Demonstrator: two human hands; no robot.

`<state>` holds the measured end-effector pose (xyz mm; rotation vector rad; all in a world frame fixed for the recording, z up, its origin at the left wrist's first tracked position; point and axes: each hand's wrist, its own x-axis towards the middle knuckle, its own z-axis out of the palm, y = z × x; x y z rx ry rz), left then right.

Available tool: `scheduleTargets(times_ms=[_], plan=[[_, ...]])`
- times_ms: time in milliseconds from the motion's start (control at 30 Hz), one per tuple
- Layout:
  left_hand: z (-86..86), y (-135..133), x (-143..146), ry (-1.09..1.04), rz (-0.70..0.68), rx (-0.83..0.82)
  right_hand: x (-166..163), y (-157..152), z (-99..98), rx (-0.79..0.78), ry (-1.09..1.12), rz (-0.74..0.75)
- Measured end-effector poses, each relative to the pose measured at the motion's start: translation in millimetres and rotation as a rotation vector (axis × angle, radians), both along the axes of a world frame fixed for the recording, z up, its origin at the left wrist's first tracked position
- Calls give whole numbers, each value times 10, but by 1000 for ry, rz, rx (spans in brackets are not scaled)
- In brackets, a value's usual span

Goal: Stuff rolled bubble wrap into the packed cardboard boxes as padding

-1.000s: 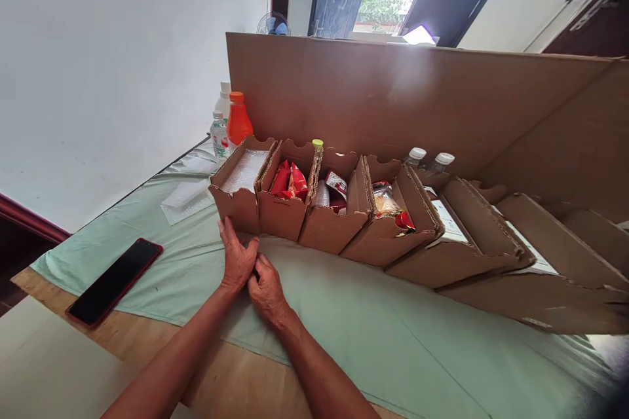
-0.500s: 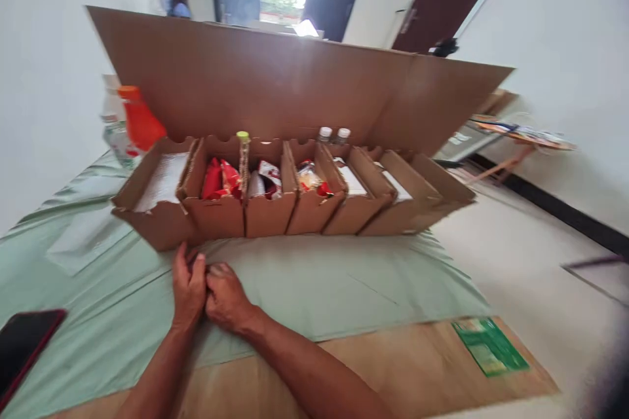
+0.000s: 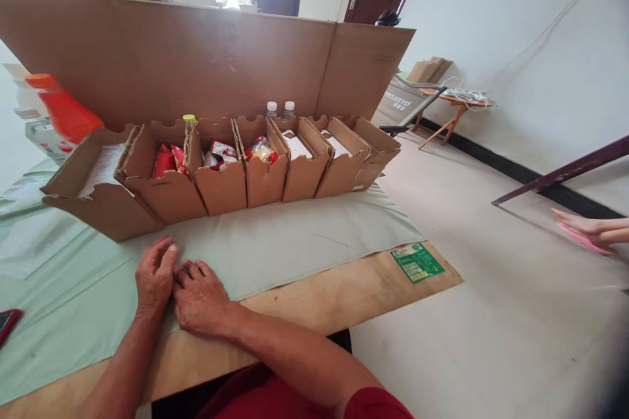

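Observation:
My left hand (image 3: 153, 278) rests on the pale green cloth (image 3: 275, 236), close to the front of the leftmost cardboard bin (image 3: 111, 213). Its fingers are loosely bent, with the thumb apart from them, and nothing shows in it. Beside it, almost touching, my right hand (image 3: 201, 298) lies palm down with fingers slightly spread and holding nothing. A row of cardboard bins stands beyond both hands. Bubble wrap (image 3: 104, 167) fills the leftmost one. Red packets (image 3: 170, 160) sit in the second, and other bins hold wrapped snacks (image 3: 263, 149) and white boxes (image 3: 295, 144).
A tall cardboard panel (image 3: 221, 65) rises behind the bins. Orange (image 3: 71, 111) and clear bottles (image 3: 288, 110) stand around them. A phone (image 3: 8, 322) lies at the left edge, a green card (image 3: 417, 263) on the wooden tabletop (image 3: 314, 301). At far right, another person's bare foot (image 3: 590, 226) shows.
The view has turned to the right, so the bins sit further left. My right hand has loosened from a closer curl beside the left. The foot at the right has come into view.

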<state>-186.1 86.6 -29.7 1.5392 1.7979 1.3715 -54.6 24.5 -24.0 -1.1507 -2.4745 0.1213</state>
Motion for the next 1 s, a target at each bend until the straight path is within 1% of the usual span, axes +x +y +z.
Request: scheduleTargets(times_ms=[200, 333, 500, 733, 1000], plan=[[-5, -167, 56, 112, -18, -32, 195, -638, 45, 75, 12, -35], [-8, -233, 52, 150, -52, -56, 243, -843, 38, 74, 21, -45], [14, -229, 59, 154, -73, -76, 326, -967, 53, 81, 9, -46], [48, -209, 97, 170, -93, -9, 371, -1012, 37, 23, 40, -43], [-26, -157, 64, 178, -130, 5, 336, -980, -29, -93, 143, -20]])
